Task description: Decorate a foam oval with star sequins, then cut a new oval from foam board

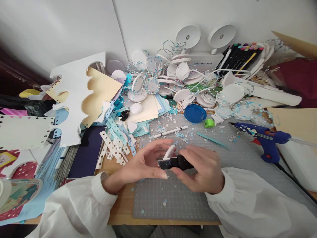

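My right hand (201, 167) grips the black handle of a cutter (182, 162) with a flat grey end pointing left; its exact kind is partly hidden by my fingers. My left hand (148, 162) is curled around a small white foam piece (169, 152), with the thumb below and the fingers behind. The cutter's end lies close against the foam piece, between my left thumb and fingers. Both hands are just above a grey gridded cutting mat (170, 205).
A blue glue gun (267, 135) lies at right. Behind my hands are a white pen (170, 131), a blue lid (195, 113), a green tape dispenser (209, 123) and teal tweezers (213, 140). White foam discs (182, 95) pile up at the back; punched paper strips (115, 148) lie left.
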The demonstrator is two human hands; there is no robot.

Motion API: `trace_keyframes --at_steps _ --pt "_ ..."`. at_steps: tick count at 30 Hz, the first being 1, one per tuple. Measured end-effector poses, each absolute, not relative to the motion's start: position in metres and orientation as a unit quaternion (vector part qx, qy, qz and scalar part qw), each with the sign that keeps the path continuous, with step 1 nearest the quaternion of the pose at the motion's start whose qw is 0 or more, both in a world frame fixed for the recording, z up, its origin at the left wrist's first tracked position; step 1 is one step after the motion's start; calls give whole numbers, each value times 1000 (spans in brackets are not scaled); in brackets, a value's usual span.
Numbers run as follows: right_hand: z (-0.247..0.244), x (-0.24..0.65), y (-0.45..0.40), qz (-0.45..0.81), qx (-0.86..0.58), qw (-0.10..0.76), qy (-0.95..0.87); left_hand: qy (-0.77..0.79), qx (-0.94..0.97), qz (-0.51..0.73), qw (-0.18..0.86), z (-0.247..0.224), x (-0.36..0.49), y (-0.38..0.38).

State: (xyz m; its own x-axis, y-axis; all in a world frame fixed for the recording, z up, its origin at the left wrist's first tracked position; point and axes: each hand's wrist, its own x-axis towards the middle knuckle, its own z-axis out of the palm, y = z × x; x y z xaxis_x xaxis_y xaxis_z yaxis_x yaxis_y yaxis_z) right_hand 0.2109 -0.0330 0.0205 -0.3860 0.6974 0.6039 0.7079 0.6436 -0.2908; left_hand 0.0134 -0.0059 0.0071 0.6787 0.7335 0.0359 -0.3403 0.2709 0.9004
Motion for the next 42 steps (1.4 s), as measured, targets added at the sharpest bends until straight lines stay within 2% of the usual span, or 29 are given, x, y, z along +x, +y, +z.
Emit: trace_keyframes --at_steps 18,36,42 --pt "22 211 -33 -5 -417 369 -831 246 430 357 792 6 13 -9" --pt "20 210 -34 62 -410 368 -832 235 477 366 764 4 14 -12" --pt "18 219 -26 53 -452 395 -798 221 483 363 766 1 13 -13"
